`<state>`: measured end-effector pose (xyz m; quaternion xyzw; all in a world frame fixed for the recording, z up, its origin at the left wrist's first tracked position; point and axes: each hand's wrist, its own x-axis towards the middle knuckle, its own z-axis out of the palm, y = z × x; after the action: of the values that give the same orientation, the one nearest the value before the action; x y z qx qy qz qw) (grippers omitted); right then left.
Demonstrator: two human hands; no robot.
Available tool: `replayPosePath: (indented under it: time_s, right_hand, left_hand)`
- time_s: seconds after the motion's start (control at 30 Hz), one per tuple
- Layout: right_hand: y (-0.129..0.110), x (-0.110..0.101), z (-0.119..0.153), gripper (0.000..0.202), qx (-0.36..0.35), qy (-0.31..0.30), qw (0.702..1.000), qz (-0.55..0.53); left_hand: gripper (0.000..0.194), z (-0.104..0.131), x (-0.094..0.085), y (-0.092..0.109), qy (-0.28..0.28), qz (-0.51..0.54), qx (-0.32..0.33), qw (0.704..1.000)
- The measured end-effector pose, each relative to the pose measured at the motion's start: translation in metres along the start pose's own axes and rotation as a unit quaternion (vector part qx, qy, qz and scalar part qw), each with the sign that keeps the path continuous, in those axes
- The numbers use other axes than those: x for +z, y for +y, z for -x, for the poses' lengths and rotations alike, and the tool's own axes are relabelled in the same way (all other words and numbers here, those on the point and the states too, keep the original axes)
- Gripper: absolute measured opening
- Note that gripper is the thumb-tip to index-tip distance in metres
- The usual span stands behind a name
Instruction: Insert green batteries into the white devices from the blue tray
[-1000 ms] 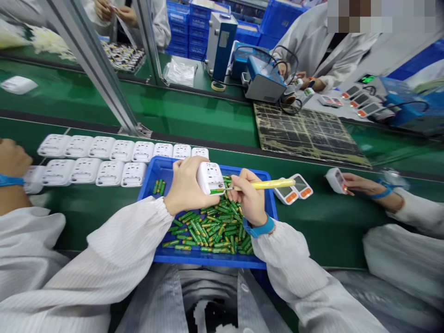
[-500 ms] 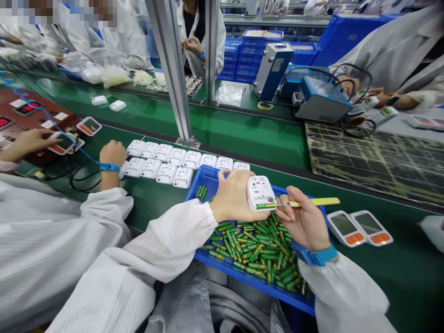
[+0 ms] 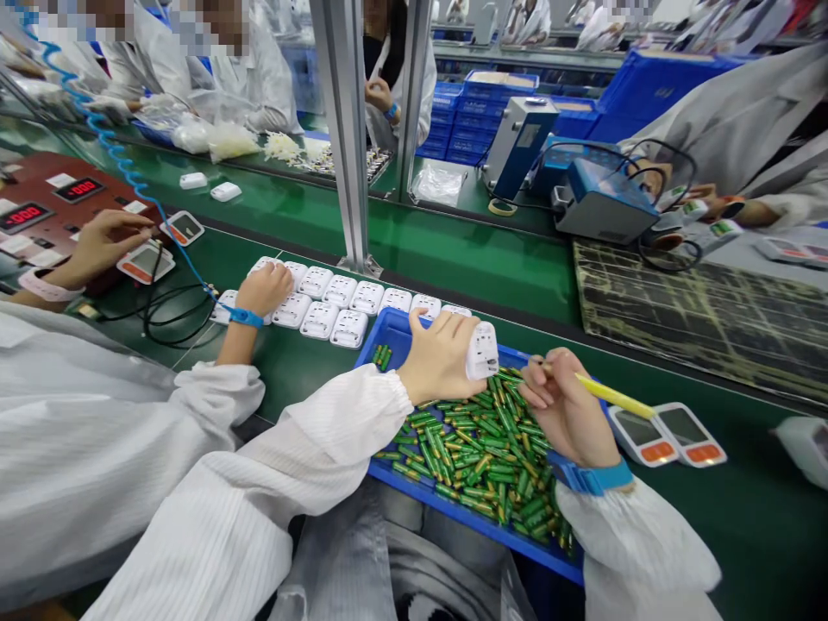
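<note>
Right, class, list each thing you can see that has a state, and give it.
Left hand: gripping
White device: held in left hand
Right hand: gripping
Yellow-handled tool: held in right hand
Batteries: loose, piled
Blue tray: open, holding batteries
White units: laid in two rows
Screened devices beside the tray: screens up
Red readouts: lit

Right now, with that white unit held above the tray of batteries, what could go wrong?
A slip of the left hand might drop the white unit among the loose green batteries in the blue tray below. The yellow tool in the right hand overlaps a display unit in this view; contact is unclear, but a swing could knock it. A co-worker's hand is at the rows of white units, so a bump might shift them.
</note>
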<state>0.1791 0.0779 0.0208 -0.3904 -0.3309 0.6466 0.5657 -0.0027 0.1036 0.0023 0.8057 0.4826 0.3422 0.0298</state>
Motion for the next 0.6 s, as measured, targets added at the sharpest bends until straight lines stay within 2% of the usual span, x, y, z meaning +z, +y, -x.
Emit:
replayPosePath:
  time_s: [0.13,0.2,0.3,0.37,0.47,0.53,0.6]
  right_hand:
    - [0.003,-0.012,-0.006,0.041,-0.043,0.046,0.996,0.059]
    - [0.007,-0.011,-0.006,0.04,-0.034,0.024,0.995,0.086]
    - [0.013,-0.002,-0.002,0.037,-0.008,-0.041,0.996,0.078]
    - [0.016,0.003,0.001,0.035,0.029,-0.086,0.995,0.05]
    - [0.017,0.008,0.004,0.04,0.086,-0.136,0.987,0.026]
    - [0.013,0.01,0.002,0.038,0.09,-0.141,0.985,0.049]
    - [0.005,0.01,-0.008,0.037,0.056,-0.11,0.985,0.119]
  left_hand:
    - [0.07,-0.001,-0.003,0.0,0.071,0.048,-0.026,0.996]
    - [0.074,-0.001,-0.005,0.0,0.082,0.081,-0.015,0.993]
    - [0.081,0.002,-0.004,-0.003,0.086,0.126,0.036,0.988]
    - [0.087,0.003,0.0,-0.007,0.084,0.148,0.076,0.983]
    - [0.093,0.004,0.006,-0.01,0.051,0.16,0.115,0.979]
    - [0.098,0.004,0.009,-0.009,0.024,0.15,0.112,0.982]
    - [0.099,0.005,0.011,-0.008,0.016,0.126,0.084,0.988]
